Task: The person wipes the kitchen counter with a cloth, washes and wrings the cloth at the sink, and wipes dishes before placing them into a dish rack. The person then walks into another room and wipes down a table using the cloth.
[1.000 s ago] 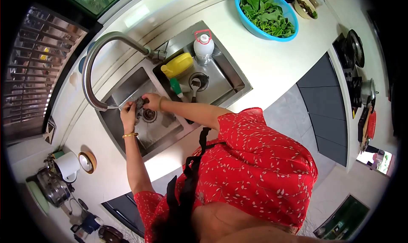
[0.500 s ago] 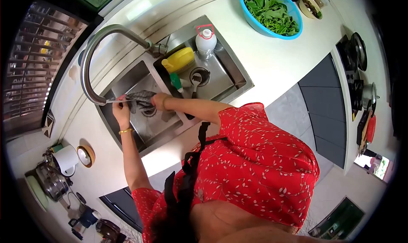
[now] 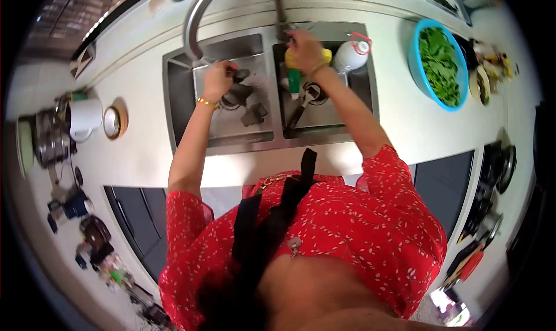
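Observation:
My left hand (image 3: 217, 81) is closed on a dark grey cloth (image 3: 240, 94) over the left sink basin (image 3: 249, 50). The cloth hangs from my fingers, its lower end near the drain. The spout of the curved metal faucet (image 3: 193, 33) ends just beside this hand. My right hand (image 3: 306, 52) reaches over the right basin (image 3: 362, 99) to the faucet's base, its fingers closed at the handle, which they mostly hide. Beneath that arm are a yellow container (image 3: 325, 55), partly covered, and a green-topped bottle (image 3: 294, 83).
A white jug with a red handle (image 3: 352, 56) stands in the right basin, near a dark-handled utensil (image 3: 301, 108) by the drain. A blue bowl of leafy greens (image 3: 414, 62) is on the counter to the right. A white mug (image 3: 86, 116) and a small round container (image 3: 113, 122) sit left.
My right hand has let go of the cloth and moved to the faucet's base. My left hand keeps the cloth, now hanging lower in the left basin. The view has turned.

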The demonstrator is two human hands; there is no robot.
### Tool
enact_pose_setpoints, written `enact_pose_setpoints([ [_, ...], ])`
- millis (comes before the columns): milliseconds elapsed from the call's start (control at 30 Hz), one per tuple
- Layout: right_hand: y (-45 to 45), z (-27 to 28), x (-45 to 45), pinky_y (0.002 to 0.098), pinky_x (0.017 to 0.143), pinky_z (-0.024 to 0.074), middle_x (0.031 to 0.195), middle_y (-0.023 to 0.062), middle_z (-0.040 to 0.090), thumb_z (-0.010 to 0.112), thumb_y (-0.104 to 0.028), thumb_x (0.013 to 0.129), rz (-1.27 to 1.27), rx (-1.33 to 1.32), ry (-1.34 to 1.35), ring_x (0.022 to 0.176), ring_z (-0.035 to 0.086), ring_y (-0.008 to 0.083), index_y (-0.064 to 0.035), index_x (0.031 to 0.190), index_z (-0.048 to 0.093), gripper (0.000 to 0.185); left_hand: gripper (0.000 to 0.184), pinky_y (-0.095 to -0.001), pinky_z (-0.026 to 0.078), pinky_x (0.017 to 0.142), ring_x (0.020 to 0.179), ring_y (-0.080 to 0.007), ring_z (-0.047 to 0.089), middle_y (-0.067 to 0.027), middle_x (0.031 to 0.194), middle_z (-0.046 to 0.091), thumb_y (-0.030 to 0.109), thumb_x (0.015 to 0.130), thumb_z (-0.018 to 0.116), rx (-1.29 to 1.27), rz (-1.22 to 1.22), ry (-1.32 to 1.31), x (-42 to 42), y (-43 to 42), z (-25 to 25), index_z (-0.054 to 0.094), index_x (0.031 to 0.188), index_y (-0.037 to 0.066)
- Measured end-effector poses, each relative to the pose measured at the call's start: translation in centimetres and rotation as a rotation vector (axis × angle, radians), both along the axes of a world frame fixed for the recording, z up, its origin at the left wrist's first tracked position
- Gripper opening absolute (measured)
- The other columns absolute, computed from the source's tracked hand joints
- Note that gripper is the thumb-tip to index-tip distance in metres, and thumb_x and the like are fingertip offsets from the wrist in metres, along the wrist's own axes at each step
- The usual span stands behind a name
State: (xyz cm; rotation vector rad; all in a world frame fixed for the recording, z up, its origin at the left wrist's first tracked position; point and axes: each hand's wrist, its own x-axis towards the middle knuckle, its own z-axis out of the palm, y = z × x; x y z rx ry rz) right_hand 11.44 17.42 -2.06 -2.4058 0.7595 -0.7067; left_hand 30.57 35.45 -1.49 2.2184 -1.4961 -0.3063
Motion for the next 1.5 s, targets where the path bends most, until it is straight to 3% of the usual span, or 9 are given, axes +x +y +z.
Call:
enact_pose_setpoints([
  [100, -3.5, -0.4, -0.5, 0.0376, 0.089, 0.0351, 0.115, 0.0109, 0.045, 0.05, -0.02, 0.075, -0.095, -0.338, 0.243, 0.108, 0.039, 0.0274, -0.0047, 0.107, 0.046, 0.035, 0.013, -0.0333, 0.044, 0.061, 0.066, -0.0277, 0.056, -0.0128, 0.072, 0.057, 0.005, 0.066, 0.059, 0.027, 0.031, 0.043, -0.4, 0.1, -0.1, 0.061, 0.079, 0.007],
  [267, -5.9, -1.9, -0.9, 0.0425, 0.095, 0.0279, 0.13, 0.0088, 0.031, 0.047, -0.02, 0.078, -0.133, -0.194, 0.624, 0.121, 0.027, 0.0225, -0.0075, 0.121, 0.036, 0.046, 0.016, -0.0341, 0.044, 0.063, 0.071, -0.0286, 0.056, -0.0151, 0.077, 0.058, 0.002, 0.066, 0.057, 0.06, 0.01, 0.056, -0.6, 0.6, 0.4, 0.061, 0.081, 0.006],
  [567, -3.1, -0.6, -0.9, 0.0414, 0.093, 0.0299, 0.128, 0.0095, 0.034, 0.052, -0.02, 0.075, -0.212, -0.293, 0.504, 0.119, 0.031, 0.024, -0.0075, 0.112, 0.046, 0.039, 0.017, -0.033, 0.045, 0.065, 0.072, -0.0275, 0.057, -0.0143, 0.08, 0.058, 0.003, 0.068, 0.055, 0.039, 0.004, 0.105, -0.3, 0.9, 0.8, 0.061, 0.083, 0.006],
  [800, 5.3, -2.9, 3.1, 0.0344, 0.073, 0.0434, 0.098, 0.0139, 0.057, 0.058, -0.021, 0.073, 0.324, 0.578, 0.191, 0.087, 0.056, 0.0275, -0.0019, 0.099, 0.053, 0.033, 0.015, -0.0243, 0.044, 0.064, 0.067, -0.0131, 0.057, -0.0076, 0.073, 0.06, 0.001, 0.073, 0.052, 0.1, 0.129, 0.356, 0.1, 1.5, 1.9, 0.06, 0.085, 0.003],
  [967, 11.6, -11.5, 6.8, 0.0365, 0.074, 0.0435, 0.09, 0.0152, 0.059, 0.064, -0.03, 0.067, 0.305, 0.356, 0.083, 0.083, 0.056, 0.0314, -0.004, 0.099, 0.05, 0.044, 0.015, -0.0241, 0.041, 0.053, 0.054, -0.0106, 0.051, -0.0049, 0.062, 0.057, 0.005, 0.074, 0.053, -0.138, 0.154, 0.622, 0.7, 2.7, 1.4, 0.062, 0.085, 0.005],
  [1133, 12.3, -9.7, 9.2, 0.0331, 0.07, 0.0429, 0.084, 0.0148, 0.058, 0.068, -0.022, 0.062, 0.205, 0.792, 0.17, 0.078, 0.055, 0.0285, -0.0015, 0.094, 0.053, 0.041, 0.019, -0.0189, 0.04, 0.067, 0.076, -0.0063, 0.051, -0.0032, 0.084, 0.059, 0.0, 0.077, 0.048, -0.123, 0.281, 0.675, 0.8, 4.5, 4.5, 0.06, 0.091, 0.001],
  [1267, 12.0, -11.6, 9.7, 0.0278, 0.062, 0.0422, 0.078, 0.0077, 0.057, 0.068, -0.016, 0.062, 0.14, 1.067, -0.078, 0.069, 0.053, 0.0181, -0.0003, 0.092, 0.053, 0.036, 0.019, -0.0157, 0.033, 0.055, 0.062, -0.0029, 0.042, 0.0016, 0.075, 0.055, 0.002, 0.08, 0.046, -0.205, 0.595, 0.83, 3.1, 7.6, 0.2, 0.062, 0.091, 0.003],
  [1400, 11.9, -6.1, 9.8, 0.0259, 0.058, 0.0416, 0.08, 0.0023, 0.052, 0.066, -0.012, 0.065, 0.038, 1.423, -0.134, 0.07, 0.049, 0.0133, -0.0017, 0.093, 0.052, 0.033, 0.018, -0.0162, 0.033, 0.054, 0.06, -0.0032, 0.041, 0.0027, 0.072, 0.054, 0.009, 0.082, 0.047, -0.15, 0.747, 0.916, 2.5, 9.5, -3.5, 0.062, 0.092, 0.003],
  [1500, 11.7, -4.6, 9.6, 0.0266, 0.059, 0.0411, 0.085, 0.0024, 0.05, 0.063, -0.011, 0.068, 0.0, 1.603, -0.241, 0.071, 0.048, 0.014, -0.0027, 0.096, 0.05, 0.032, 0.042, -0.0261, 0.04, 0.069, 0.082, -0.0114, 0.05, -0.0029, 0.095, 0.055, 0.04, 0.083, 0.046, -0.026, 0.848, 1.064, 0.1, 8.6, -4.4, 0.055, 0.104, 0.004],
])
